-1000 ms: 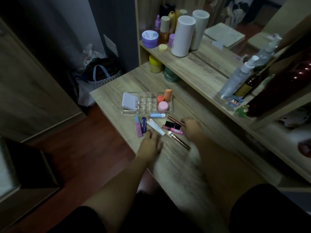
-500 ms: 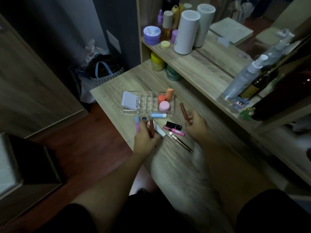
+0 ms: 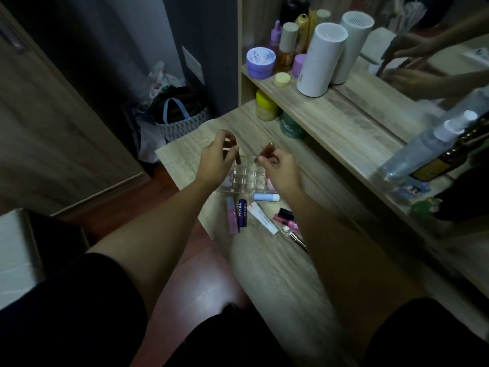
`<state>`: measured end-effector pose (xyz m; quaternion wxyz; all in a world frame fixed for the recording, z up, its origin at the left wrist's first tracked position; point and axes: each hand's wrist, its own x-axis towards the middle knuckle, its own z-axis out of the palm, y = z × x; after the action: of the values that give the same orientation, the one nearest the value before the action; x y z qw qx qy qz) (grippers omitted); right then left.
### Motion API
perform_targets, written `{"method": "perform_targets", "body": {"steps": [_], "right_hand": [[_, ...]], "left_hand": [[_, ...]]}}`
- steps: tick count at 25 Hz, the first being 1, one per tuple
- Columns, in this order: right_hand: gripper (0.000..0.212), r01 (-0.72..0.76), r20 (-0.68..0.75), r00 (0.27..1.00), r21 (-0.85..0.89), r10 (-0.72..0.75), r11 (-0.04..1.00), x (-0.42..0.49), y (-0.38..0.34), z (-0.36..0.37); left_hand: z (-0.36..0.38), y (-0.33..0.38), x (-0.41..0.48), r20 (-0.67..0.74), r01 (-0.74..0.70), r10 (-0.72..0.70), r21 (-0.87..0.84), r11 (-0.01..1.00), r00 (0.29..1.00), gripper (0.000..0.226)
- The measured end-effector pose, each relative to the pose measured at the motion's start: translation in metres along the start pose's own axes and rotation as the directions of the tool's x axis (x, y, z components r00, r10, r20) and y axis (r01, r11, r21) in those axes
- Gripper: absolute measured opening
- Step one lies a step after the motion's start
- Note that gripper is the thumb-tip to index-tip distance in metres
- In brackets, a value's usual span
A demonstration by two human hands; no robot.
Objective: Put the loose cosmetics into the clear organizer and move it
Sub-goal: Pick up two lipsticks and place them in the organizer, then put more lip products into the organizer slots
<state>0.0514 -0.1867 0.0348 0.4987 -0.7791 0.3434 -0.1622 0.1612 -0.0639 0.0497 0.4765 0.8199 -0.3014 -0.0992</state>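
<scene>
The clear organizer (image 3: 247,178) sits on the wooden vanity top, partly hidden behind both hands. My left hand (image 3: 215,161) pinches a slim brown lip pencil (image 3: 236,153) over the organizer's far cells. My right hand (image 3: 280,168) holds a second brown pencil (image 3: 266,152) tilted above the same cells. Loose on the table nearer me lie a pink tube (image 3: 232,215), a dark blue lip balm (image 3: 242,213), a light blue stick (image 3: 266,197), a white tube (image 3: 263,218), a pink lip gloss (image 3: 285,218) and a thin wand (image 3: 295,238).
A shelf (image 3: 344,112) to the right carries a white cylinder (image 3: 321,59), a purple jar (image 3: 260,62), bottles and a spray bottle (image 3: 420,149). A yellow-lidded jar (image 3: 266,105) and a green jar (image 3: 291,125) stand under it. A bag (image 3: 180,115) rests on the floor to the left.
Both hands lifted from the loose items, each with a brown pencil, and moved forward over the organizer. The view shifted closer and lower.
</scene>
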Motion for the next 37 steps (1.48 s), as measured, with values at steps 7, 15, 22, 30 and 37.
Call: {"method": "perform_targets", "body": {"steps": [7, 15, 22, 30, 37], "right_hand": [[0.03, 0.015, 0.053, 0.999, -0.163, -0.006, 0.986, 0.023, -0.001, 0.027], [0.019, 0.037, 0.111, 0.994, -0.332, 0.0, 0.943, 0.034, 0.008, 0.042], [0.03, 0.024, 0.131, 0.991, -0.293, 0.015, 0.956, 0.033, 0.008, 0.036], [0.041, 0.033, 0.152, 0.988, -0.219, 0.001, 0.975, 0.014, -0.004, 0.007], [0.042, 0.111, 0.11, 0.99, -0.247, -0.086, 0.963, -0.009, -0.021, -0.033]], "left_hand": [[0.013, -0.017, 0.022, 0.174, -0.069, 0.04, 0.164, 0.984, 0.984, 0.018], [0.014, -0.028, 0.025, 0.214, -0.049, 0.012, 0.17, 0.984, 0.977, 0.019], [0.013, -0.029, 0.027, 0.272, -0.041, -0.014, 0.195, 0.98, 0.962, 0.031], [0.0, -0.008, 0.019, 0.214, 0.003, -0.061, 0.26, 0.965, 0.975, 0.062], [-0.013, 0.03, 0.003, 0.171, -0.048, -0.007, 0.315, 0.948, 0.985, 0.064]]}}
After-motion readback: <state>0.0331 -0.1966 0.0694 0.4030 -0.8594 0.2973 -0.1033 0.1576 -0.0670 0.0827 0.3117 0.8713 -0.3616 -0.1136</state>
